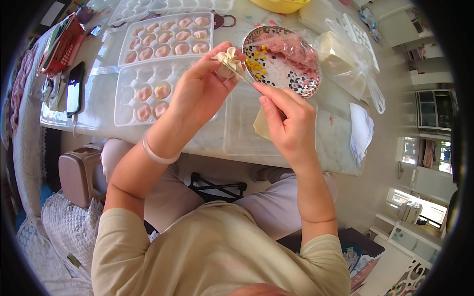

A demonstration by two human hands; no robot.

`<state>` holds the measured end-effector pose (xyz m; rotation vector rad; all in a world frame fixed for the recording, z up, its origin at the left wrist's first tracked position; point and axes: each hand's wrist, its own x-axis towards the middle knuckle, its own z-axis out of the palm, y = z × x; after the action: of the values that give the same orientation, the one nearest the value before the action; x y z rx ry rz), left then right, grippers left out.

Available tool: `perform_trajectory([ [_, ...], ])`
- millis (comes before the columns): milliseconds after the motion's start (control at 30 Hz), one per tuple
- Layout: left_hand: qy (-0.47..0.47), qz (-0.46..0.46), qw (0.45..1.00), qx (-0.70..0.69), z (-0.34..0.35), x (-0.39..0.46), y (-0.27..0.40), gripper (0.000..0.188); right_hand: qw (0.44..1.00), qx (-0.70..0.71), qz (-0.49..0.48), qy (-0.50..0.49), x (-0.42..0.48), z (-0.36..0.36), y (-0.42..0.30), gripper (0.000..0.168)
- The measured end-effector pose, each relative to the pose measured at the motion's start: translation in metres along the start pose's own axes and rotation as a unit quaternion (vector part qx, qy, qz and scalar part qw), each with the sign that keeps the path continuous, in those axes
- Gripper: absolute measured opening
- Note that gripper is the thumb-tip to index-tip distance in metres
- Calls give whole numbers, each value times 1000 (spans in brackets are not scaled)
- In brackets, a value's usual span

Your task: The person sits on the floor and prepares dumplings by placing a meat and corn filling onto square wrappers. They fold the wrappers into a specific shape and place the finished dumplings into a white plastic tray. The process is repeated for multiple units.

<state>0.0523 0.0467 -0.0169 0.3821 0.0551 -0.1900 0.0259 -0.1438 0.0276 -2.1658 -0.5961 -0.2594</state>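
Observation:
My left hand point(200, 87) holds a dough wrapper point(229, 61) cupped in its fingers, its edges gathered into pleats at the top. My right hand point(290, 122) grips a thin utensil point(249, 81), whose far end meets the wrapper; its shape there is hidden. Just beyond is a patterned plate point(277, 72) with pink minced meat point(283, 48) and yellow corn kernels point(256, 66). Under my right hand, pale wrappers point(261, 124) lie on a clear plastic tray or lid point(240, 138), partly covered. Several filled dumplings point(163, 51) sit in two compartmented plastic trays point(127, 77) on the left.
At the left are a phone point(75, 88) and a red basket point(64, 48). A plastic bag point(364, 76) around a pale block point(333, 51) and folded white paper point(361, 129) lie right. A yellow bowl point(281, 5) stands at the back. The table's front edge crosses above my knees.

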Motion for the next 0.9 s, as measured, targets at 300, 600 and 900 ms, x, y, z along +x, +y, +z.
perform_trajectory([
  [300, 42, 66, 997, -22, 10, 4, 18, 39, 996, -79, -43, -1, -4, -8, -3, 23],
  [600, -27, 46, 991, 120, 15, -3, 6, 34, 988, -114, -97, 42, 1, -12, 0, 27],
  [900, -121, 33, 964, 233, 14, -4, 8, 36, 996, -65, -52, 25, 1, -22, -6, 23],
])
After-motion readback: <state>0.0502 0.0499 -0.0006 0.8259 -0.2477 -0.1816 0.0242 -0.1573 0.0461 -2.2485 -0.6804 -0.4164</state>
